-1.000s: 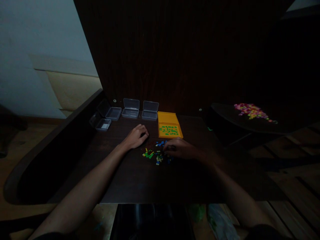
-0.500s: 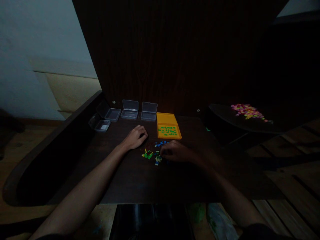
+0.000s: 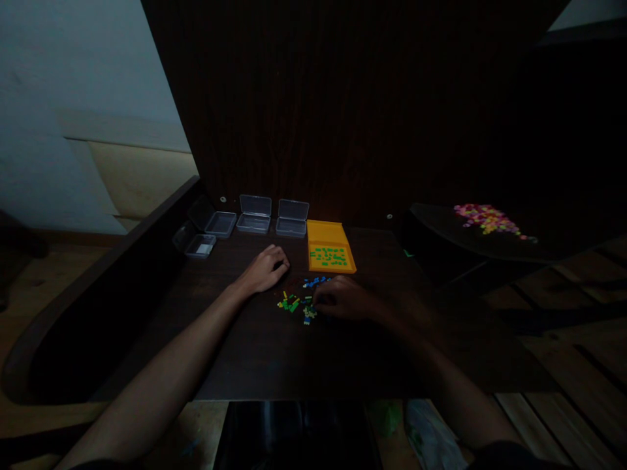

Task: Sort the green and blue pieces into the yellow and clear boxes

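A small heap of tiny coloured bricks (image 3: 297, 303) in green, blue and yellow lies on the dark wooden table (image 3: 274, 352). My right hand (image 3: 343, 300) rests over the heap's right side with its fingers curled down among the pieces; whether it grips one is hidden in the dark. My left hand (image 3: 267, 267) lies loosely curled on the table just left of and behind the heap, holding nothing that I can see. An open orange box (image 3: 330, 251) with several green pieces in it stands behind the heap.
Several clear plastic boxes (image 3: 255, 215) with open lids line the back left of the table. A dark wooden panel rises behind. To the right a dark curved surface carries a pile of pink and yellow pieces (image 3: 487, 219). A wooden floor lies around.
My right hand has slid a little to the left, further over the heap of bricks. My left hand has stayed where it was.
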Motion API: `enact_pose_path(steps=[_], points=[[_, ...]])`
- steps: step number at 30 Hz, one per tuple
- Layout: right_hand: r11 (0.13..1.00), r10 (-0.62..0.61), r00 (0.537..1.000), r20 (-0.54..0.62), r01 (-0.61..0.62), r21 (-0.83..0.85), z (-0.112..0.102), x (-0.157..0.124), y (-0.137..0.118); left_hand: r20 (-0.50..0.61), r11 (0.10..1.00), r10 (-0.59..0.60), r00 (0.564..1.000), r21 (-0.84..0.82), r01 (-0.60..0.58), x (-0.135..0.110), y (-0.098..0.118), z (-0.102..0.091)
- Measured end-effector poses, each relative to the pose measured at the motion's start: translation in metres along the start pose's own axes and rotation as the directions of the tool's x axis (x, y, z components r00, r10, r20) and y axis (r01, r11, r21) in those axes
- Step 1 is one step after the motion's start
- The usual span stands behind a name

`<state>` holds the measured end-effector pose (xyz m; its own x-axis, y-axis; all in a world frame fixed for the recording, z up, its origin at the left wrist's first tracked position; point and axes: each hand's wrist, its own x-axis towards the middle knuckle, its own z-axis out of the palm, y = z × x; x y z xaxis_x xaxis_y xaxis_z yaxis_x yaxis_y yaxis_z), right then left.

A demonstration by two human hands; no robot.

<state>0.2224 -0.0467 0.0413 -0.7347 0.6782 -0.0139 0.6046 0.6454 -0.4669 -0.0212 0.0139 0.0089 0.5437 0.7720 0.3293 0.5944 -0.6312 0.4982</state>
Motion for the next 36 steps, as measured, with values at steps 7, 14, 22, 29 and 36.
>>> enact_pose_path(steps=[7, 14, 22, 29, 36], points=[[0.999, 0.032, 0.999, -0.016, -0.033, -0.037, 0.0007, -0.0017, 0.0045, -0.007, 1.000, 0.000, 1.000, 0.000, 0.000, -0.0005, -0.0005, 0.0003], [0.999, 0.026, 1.000, -0.007, -0.026, -0.037, -0.0009, -0.0025, 0.0018, -0.008, 1.000, 0.008, 1.000, 0.003, -0.008, 0.0002, -0.0021, 0.0014], [0.997, 0.044, 0.999, 0.013, -0.043, -0.061, 0.0034, -0.0017, 0.0030, -0.009, 1.000, 0.007, 1.000, 0.000, -0.007, 0.0003, -0.0012, 0.0010], [0.998, 0.042, 0.998, 0.053, -0.039, -0.043, 0.0009, -0.0015, 0.0032, -0.014, 1.000, 0.014, 1.000, -0.008, -0.014, 0.0000, -0.0008, 0.0009], [0.999, 0.035, 0.997, 0.073, -0.034, -0.010, 0.0025, -0.0013, 0.0068, -0.010, 1.000, 0.013, 1.000, 0.004, -0.013, -0.0001, -0.0013, 0.0013]])
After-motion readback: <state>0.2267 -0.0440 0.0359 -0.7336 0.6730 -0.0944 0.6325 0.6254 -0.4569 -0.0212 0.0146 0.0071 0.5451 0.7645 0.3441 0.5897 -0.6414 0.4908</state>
